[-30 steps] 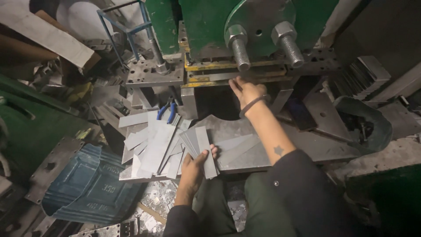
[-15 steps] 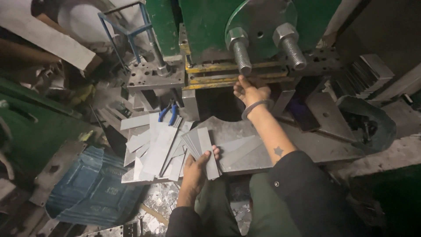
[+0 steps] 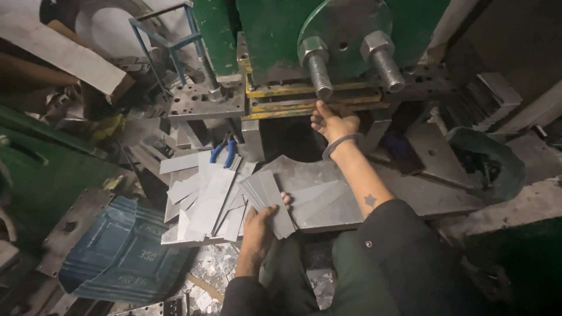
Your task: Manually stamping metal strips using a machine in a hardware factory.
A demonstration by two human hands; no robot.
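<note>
The person sits low in front of a green press machine [image 3: 351, 35], and the camera looks down on both arms. The left hand [image 3: 261, 225] is closed on a small stack of grey metal sheets [image 3: 268, 199]: the thumb lies on top and the fingers go under, and the sheets fan out a little at the far end. This stack is held just above the near edge of a flat steel work plate [image 3: 328, 193], beside the person's knee. To the left of it lies a loose pile of cut metal strips [image 3: 202, 196], which point in many directions and overlap each other. Behind this pile I see pliers with blue handles [image 3: 224, 153], near the foot of the machine. The right hand [image 3: 333, 121] is stretched forward to the die slot with yellow edges [image 3: 293, 105], under two big threaded bolts [image 3: 348, 61]. Its fingers are bent at the opening and touch the lower edge; I cannot tell if they grip a piece, because the tips are in shadow. A thin bracelet [image 3: 341, 144] is on this wrist. On the floor at left lies a blue moulded sheet [image 3: 120, 251], and small shiny metal scraps [image 3: 219, 272] are spread between it and the person's legs.
</note>
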